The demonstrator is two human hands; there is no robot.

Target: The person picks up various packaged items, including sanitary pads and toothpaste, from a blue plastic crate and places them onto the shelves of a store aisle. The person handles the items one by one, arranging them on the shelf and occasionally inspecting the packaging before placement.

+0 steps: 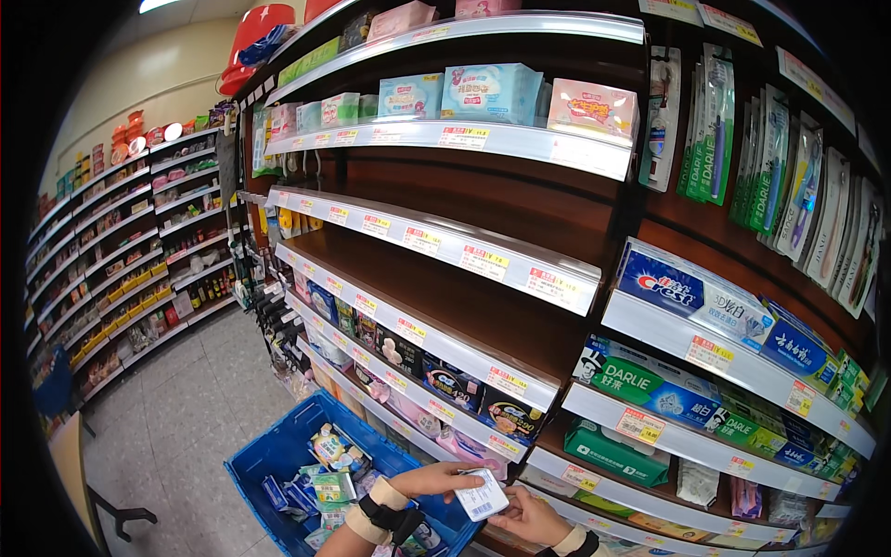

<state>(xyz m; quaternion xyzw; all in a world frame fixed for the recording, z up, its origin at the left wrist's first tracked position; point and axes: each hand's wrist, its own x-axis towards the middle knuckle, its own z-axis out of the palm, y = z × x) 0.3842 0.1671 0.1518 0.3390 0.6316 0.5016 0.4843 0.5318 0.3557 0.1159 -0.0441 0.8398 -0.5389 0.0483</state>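
Observation:
A small white packet [482,496] printed with text and a barcode is held between my two hands, above the right side of a blue plastic crate [271,435]. My left hand [440,480] pinches its upper left edge, thumb on top. At its lower right corner are the fingers of my right hand [534,516]. Both wrists wear beige cuffs with black straps. Inside the crate lie several soft packs, among them a green and white pack [334,487] and blue packs [282,496]. My left forearm hides part of the crate's contents.
Shelves with price labels [421,240] rise ahead, holding sanitary pad packs [487,90] above and dark packs [452,383] below. Toothpaste boxes [689,285] and hanging toothbrushes [713,125] are at right. A table edge [73,473] stands at left on the grey tiled floor [188,432].

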